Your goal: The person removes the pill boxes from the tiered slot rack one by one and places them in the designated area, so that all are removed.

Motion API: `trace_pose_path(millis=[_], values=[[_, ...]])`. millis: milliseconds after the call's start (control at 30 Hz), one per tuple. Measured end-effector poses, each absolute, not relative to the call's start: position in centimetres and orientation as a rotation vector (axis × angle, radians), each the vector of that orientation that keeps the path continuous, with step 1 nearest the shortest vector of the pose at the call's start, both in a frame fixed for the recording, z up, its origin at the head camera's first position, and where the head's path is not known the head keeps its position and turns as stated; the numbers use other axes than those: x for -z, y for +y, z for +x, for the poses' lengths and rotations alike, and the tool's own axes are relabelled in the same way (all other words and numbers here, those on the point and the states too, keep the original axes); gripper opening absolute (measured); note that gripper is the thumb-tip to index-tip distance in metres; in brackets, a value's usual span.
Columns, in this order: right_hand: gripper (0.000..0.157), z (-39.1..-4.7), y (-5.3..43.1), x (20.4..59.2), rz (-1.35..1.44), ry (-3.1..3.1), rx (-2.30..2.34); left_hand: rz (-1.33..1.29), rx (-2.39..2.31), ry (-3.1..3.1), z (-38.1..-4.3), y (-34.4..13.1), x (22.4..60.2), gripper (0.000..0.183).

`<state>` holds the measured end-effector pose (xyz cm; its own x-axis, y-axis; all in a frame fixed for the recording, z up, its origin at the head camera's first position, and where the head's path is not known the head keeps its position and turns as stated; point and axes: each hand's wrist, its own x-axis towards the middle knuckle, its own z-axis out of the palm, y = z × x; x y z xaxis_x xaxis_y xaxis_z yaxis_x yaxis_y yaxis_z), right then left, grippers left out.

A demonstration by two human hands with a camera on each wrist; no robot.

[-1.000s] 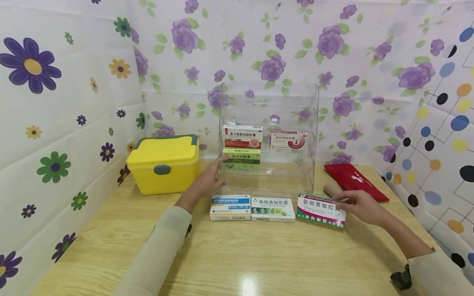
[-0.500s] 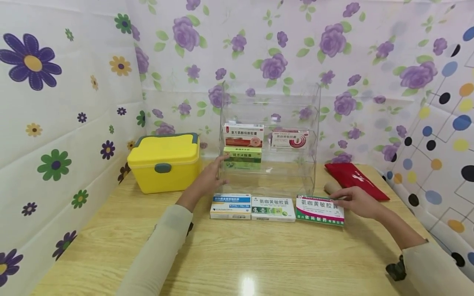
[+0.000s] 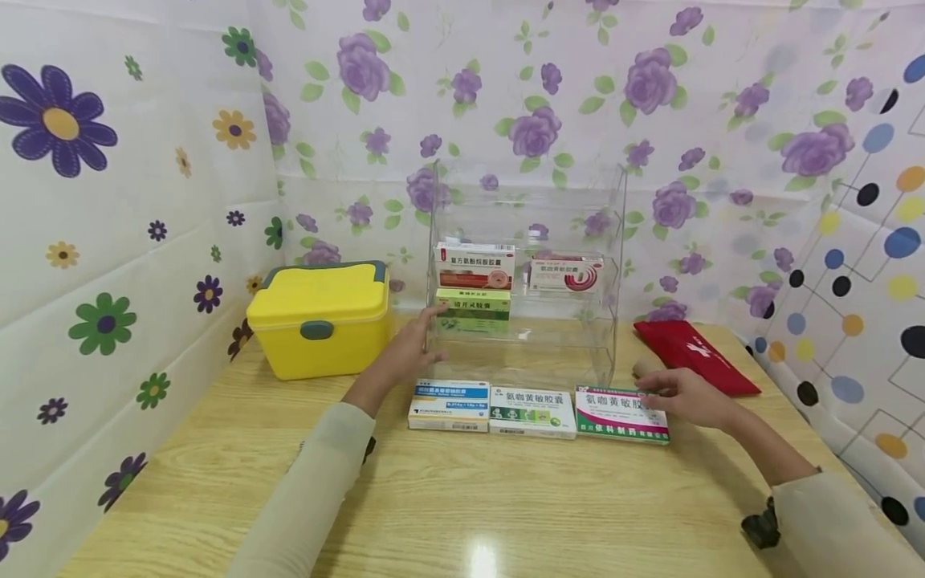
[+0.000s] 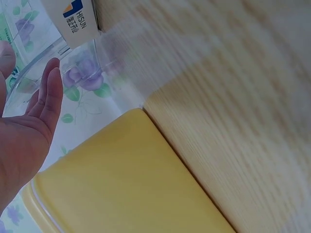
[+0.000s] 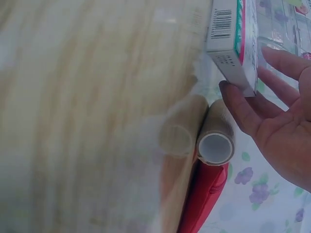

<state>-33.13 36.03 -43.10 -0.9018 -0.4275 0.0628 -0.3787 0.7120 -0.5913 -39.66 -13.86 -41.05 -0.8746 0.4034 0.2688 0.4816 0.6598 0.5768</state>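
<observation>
My left hand (image 3: 400,352) is at the left side of the clear acrylic display stand (image 3: 523,353), fingers extended beside its edge. In the left wrist view that hand (image 4: 34,121) has nothing gripped in it. My right hand (image 3: 686,397) pinches the upper right corner of a green, white and magenta medicine box (image 3: 617,421) on the table. The right wrist view shows the hand's fingers around the end of this box (image 5: 233,53). To its left lie a white-and-green medicine box (image 3: 532,411) and a blue-and-white medicine box (image 3: 450,405), in one row.
The stand holds a red-and-white box (image 3: 474,267), a green box (image 3: 473,305) and another red-and-white box (image 3: 566,274). A yellow case (image 3: 321,329) stands left. A red pouch (image 3: 697,353) and a tan roll (image 5: 215,136) lie right.
The right hand has moved slightly left and lowered the green, white and magenta box, straightening it into line with the other two boxes. The left hand stays at the stand.
</observation>
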Motion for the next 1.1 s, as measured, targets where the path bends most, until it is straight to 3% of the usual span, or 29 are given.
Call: trace_pose_path(millis=[1100], values=[[0.069, -32.6, 35.53, 43.14, -0.618, 2.74, 0.895, -0.706, 1.015, -2.78, -39.25, -13.75, 40.99, 0.087]])
